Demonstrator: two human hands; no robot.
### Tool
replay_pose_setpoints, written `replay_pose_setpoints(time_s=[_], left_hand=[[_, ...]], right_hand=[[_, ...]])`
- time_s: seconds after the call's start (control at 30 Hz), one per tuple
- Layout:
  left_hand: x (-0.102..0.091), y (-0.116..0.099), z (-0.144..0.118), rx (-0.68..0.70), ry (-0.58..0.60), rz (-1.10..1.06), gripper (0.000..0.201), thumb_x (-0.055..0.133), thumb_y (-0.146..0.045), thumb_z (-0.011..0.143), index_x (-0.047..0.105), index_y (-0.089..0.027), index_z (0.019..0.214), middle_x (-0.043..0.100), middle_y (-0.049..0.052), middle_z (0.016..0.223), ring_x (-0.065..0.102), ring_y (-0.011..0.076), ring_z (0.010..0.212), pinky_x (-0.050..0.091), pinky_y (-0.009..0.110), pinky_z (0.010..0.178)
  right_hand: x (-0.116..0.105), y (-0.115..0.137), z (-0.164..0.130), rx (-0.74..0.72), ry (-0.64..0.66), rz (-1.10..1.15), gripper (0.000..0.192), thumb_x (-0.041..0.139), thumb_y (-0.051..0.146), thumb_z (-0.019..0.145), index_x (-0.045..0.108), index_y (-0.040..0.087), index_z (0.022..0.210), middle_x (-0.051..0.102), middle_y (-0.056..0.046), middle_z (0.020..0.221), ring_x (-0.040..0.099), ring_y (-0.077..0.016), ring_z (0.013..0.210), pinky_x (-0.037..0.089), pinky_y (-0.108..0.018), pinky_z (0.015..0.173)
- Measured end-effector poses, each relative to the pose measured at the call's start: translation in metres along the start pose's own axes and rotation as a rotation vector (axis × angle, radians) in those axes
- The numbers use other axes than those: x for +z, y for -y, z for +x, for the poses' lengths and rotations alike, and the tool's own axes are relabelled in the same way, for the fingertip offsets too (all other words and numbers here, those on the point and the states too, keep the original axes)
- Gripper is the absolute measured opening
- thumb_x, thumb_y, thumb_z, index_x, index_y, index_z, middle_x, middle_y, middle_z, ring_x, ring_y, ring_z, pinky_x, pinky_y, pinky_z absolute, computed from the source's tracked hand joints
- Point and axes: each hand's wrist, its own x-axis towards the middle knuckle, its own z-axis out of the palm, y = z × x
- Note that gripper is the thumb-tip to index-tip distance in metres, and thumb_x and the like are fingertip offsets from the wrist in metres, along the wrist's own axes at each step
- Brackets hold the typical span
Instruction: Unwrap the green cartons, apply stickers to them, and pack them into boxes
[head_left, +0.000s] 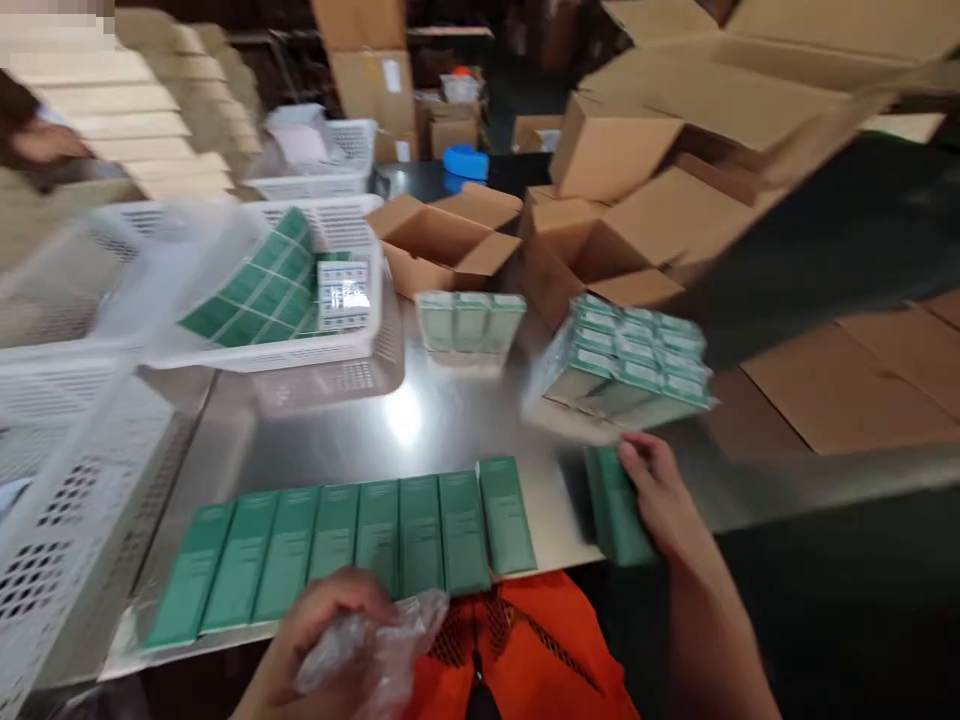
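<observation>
Low at the front edge, my left hand [334, 620] is closed around a crumpled clear plastic bag [397, 650]. Right of centre, my right hand [660, 490] grips a green box [619, 510] at the table's edge; it is blurred, and I cannot tell whether it is one box or two. Between the hands and to the left, a row of several green boxes [337, 530] lies side by side along the front edge of the metal table [322, 435]. Beyond my right hand stands a plastic-wrapped block of several green-topped boxes [630, 360].
A smaller wrapped pack [471, 322] stands farther back. A white basket [300, 350] holds green printed sheets [262, 290]. Open cardboard cartons [450, 240] line the back, and flat cardboard [862, 380] lies at right. Another person's hand [49, 140] shows at far left.
</observation>
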Motion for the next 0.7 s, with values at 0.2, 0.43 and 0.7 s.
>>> replay_pose_setpoints(time_s=[0.2, 0.43, 0.7], left_hand=[[0.006, -0.027, 0.023, 0.259, 0.206, 0.207, 0.016, 0.052, -0.02, 0.087, 0.061, -0.025, 0.073, 0.065, 0.005, 0.084, 0.065, 0.0204, 0.076, 0.053, 0.03, 0.065], [0.019, -0.031, 0.037, 0.474, 0.071, 0.549, 0.019, 0.05, -0.004, 0.074, 0.056, -0.022, 0.078, 0.07, 0.006, 0.099, 0.068, 0.021, 0.09, 0.054, 0.029, 0.072], [0.041, -0.033, 0.057, 0.585, 0.163, 1.065, 0.044, 0.066, -0.034, 0.087, 0.058, -0.019, 0.127, 0.061, 0.002, 0.072, 0.057, 0.022, 0.065, 0.042, 0.031, 0.052]], right_hand=[[0.046, 0.008, -0.018, 0.139, 0.118, -0.054, 0.047, 0.041, 0.063, 0.093, 0.06, 0.022, 0.104, 0.065, -0.009, 0.093, 0.06, -0.0283, 0.09, 0.05, -0.042, 0.076], [0.074, 0.032, -0.031, 0.067, 0.197, -0.088, 0.036, 0.039, 0.052, 0.097, 0.059, 0.023, 0.107, 0.058, -0.016, 0.119, 0.051, -0.034, 0.114, 0.041, -0.055, 0.096], [0.054, 0.047, -0.036, -0.404, 0.66, -0.282, 0.073, 0.053, 0.071, 0.09, 0.037, 0.034, 0.151, 0.026, -0.01, 0.163, 0.015, -0.0433, 0.149, 0.029, -0.066, 0.108]])
